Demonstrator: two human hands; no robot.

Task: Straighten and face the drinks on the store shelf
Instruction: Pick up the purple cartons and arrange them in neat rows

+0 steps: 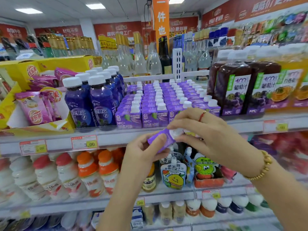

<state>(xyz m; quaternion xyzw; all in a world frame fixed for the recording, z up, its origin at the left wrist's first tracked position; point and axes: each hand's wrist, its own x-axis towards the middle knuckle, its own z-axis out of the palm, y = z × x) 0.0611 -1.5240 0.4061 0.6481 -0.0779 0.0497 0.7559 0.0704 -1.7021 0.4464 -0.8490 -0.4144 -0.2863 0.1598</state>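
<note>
A small purple carton (162, 139) is off the shelf (108, 136), held in the air just in front of the shelf's front edge and a little below the block of matching cartons (155, 104). It lies tilted, with the end bearing its white screw cap (175, 131) raised toward the right and its base lower at the left. The face that shows is plain purple, paler near the cap. Any print on it is too blurred to read.

The left hand (143, 152) has its grip curled round the lower body of the carton, thumb laid across the upper face. The right hand (206, 135) holds the carton at its cap end, its grip narrow, thumb and fingertips closed round the cap. It wears a thin red ring (202, 116), and there is a gold bead bracelet (265, 167) at the wrist.

On the shelf the matching cartons stand upright in tight rows running from the front edge to the back. Their caps are white and their purple fronts, marked "NFC", face forward. The front right corner of the block is partly hidden behind the right hand.

Purple bottles (93, 99) with white caps stand just beside the block toward the shelf's left end, and dark grape juice bottles (233, 87) toward its right end. A price tag (84, 142) is fixed to the front edge.
</note>
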